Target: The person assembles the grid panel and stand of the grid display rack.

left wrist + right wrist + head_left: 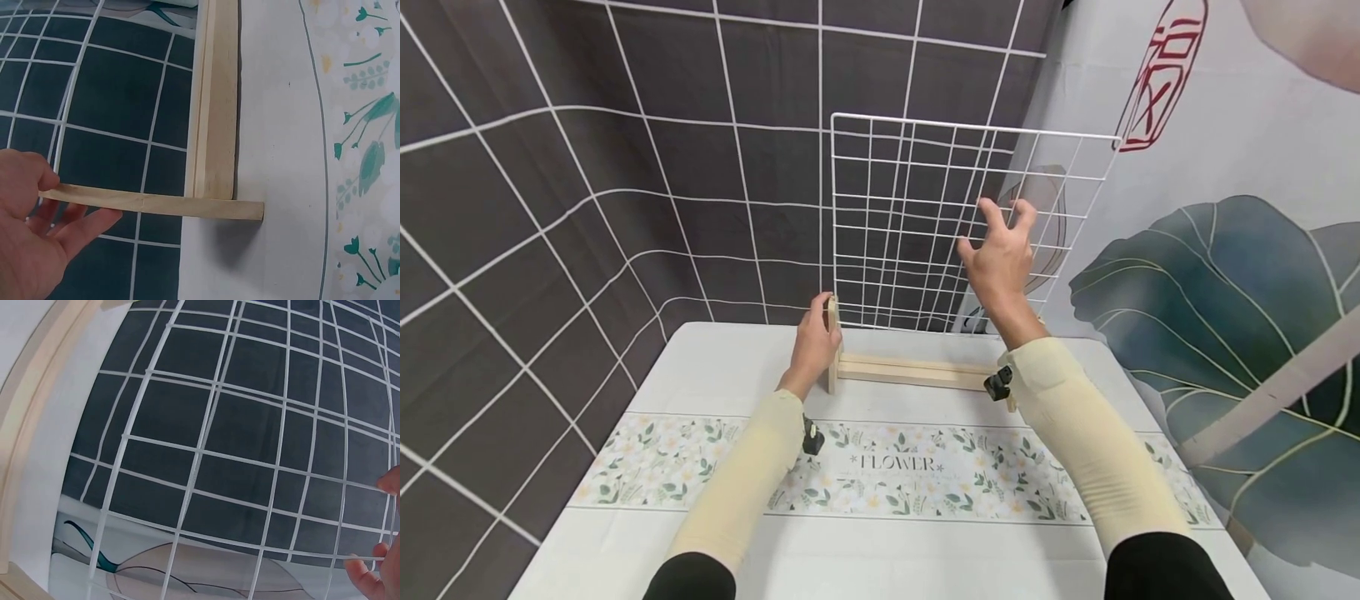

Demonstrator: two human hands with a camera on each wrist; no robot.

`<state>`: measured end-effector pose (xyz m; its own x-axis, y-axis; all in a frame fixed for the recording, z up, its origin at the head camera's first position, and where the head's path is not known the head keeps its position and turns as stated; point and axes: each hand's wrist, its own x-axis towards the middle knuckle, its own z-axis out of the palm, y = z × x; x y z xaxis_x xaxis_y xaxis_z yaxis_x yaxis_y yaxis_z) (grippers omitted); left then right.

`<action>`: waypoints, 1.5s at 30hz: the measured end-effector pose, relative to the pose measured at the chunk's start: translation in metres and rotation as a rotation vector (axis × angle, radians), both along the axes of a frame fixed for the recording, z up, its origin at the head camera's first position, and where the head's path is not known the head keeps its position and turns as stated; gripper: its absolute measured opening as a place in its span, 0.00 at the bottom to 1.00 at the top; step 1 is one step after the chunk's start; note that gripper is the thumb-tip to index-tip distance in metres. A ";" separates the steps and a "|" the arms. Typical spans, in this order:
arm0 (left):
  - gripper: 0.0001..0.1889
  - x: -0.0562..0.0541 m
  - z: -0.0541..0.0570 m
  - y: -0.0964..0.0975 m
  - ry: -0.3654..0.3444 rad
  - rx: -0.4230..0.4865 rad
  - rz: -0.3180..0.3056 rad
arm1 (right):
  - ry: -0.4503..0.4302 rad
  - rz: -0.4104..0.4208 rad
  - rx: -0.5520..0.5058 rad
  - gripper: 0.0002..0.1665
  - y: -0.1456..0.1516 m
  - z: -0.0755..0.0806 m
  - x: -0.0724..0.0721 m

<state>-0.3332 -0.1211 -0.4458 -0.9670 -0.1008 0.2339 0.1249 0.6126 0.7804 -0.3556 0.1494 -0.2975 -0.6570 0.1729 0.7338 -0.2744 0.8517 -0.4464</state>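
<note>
A white wire grid panel (910, 242) stands upright above the back of the table. Below it lies a pale wooden stand (917, 372), a long bar with an upright end piece (156, 203). My left hand (814, 343) pinches the top of that end piece, close to the grid's lower left corner; the thumb (47, 178) presses on one face and fingers lie on the other. High on the right half of the grid, my right hand (1002, 262) holds the wires with spread, bent fingers. Only some fingertips (362, 575) show in the right wrist view.
A white table (662, 542) with a floral printed strip (895, 471) lies in front. Dark cloth with white grid lines (700, 175) hangs behind and left. At right hangs a white cloth printed with large leaves (1217, 292).
</note>
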 end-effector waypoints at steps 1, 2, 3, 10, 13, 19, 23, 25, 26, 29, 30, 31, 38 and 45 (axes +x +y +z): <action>0.38 0.000 0.000 0.000 -0.003 0.000 -0.003 | -0.002 0.000 -0.002 0.35 0.000 -0.001 0.000; 0.38 0.001 0.001 -0.001 -0.006 -0.001 -0.008 | -0.005 -0.001 -0.005 0.35 0.000 -0.001 0.001; 0.38 0.001 0.002 -0.001 -0.008 -0.002 -0.014 | -0.007 -0.004 -0.007 0.35 0.001 -0.002 0.001; 0.35 -0.001 0.013 -0.003 -0.017 -0.035 -0.033 | -0.019 -0.014 -0.008 0.35 0.002 -0.006 0.001; 0.35 -0.004 0.023 -0.004 0.011 -0.034 -0.019 | -0.014 -0.011 -0.002 0.34 0.002 -0.006 0.001; 0.33 -0.013 0.057 -0.006 0.157 0.019 0.013 | 0.007 -0.018 0.008 0.34 0.002 -0.005 -0.001; 0.34 -0.015 0.088 -0.005 0.248 0.070 0.031 | 0.001 -0.008 0.005 0.34 0.002 -0.004 -0.001; 0.35 -0.016 0.103 -0.004 0.286 0.088 0.031 | 0.001 -0.005 0.005 0.35 0.002 -0.004 -0.001; 0.35 -0.017 0.109 -0.002 0.304 0.094 0.030 | 0.000 -0.004 0.007 0.35 0.002 -0.004 -0.001; 0.37 -0.016 0.127 0.002 0.330 0.097 0.024 | -0.003 -0.006 0.015 0.34 0.002 -0.004 -0.001; 0.38 -0.016 0.132 0.003 0.336 0.096 0.023 | -0.006 -0.006 0.016 0.34 0.002 -0.004 0.000; 0.38 -0.015 0.137 0.005 0.342 0.089 0.021 | -0.009 -0.008 0.017 0.34 0.002 -0.004 0.000; 0.45 -0.016 0.162 0.019 0.372 0.029 0.035 | -0.025 -0.011 0.017 0.35 0.000 -0.004 -0.001; 0.54 -0.018 0.183 0.033 0.310 -0.028 0.089 | -0.024 -0.014 0.018 0.35 -0.001 -0.004 -0.001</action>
